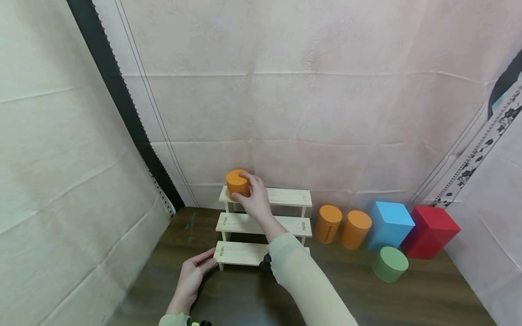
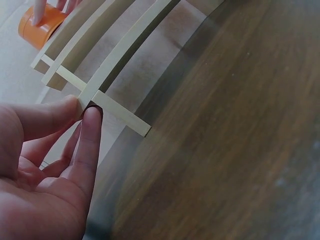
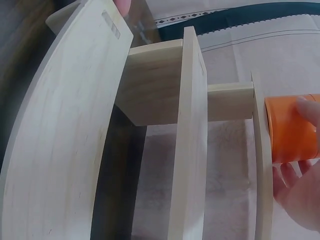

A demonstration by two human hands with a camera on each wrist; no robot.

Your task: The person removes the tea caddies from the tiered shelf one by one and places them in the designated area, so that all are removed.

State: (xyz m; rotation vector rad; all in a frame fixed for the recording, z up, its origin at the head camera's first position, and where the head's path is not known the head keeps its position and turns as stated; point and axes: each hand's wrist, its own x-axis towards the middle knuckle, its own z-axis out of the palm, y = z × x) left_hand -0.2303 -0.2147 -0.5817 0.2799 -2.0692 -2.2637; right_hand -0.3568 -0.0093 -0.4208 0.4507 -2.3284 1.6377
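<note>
A small wooden rack (image 1: 244,222) with three stepped shelves stands on the dark table near the back wall. On the left end of its top shelf is an orange cylinder (image 1: 236,183), which my right hand (image 1: 255,199) grips from the right side. In the right wrist view the base of the orange cylinder (image 3: 290,130) meets the top board. My left hand (image 1: 191,276) pinches the left end of the lowest shelf (image 2: 125,55) between thumb and fingers, as the left wrist view shows. The right forearm hides part of the lower two shelves.
Right of the rack stand two more orange cylinders (image 1: 328,224), a blue block (image 1: 389,226), a red block (image 1: 432,231) and a short green cylinder (image 1: 390,264). Pale cloth (image 1: 306,113) hangs behind and at both sides of the dark wooden table (image 1: 240,299).
</note>
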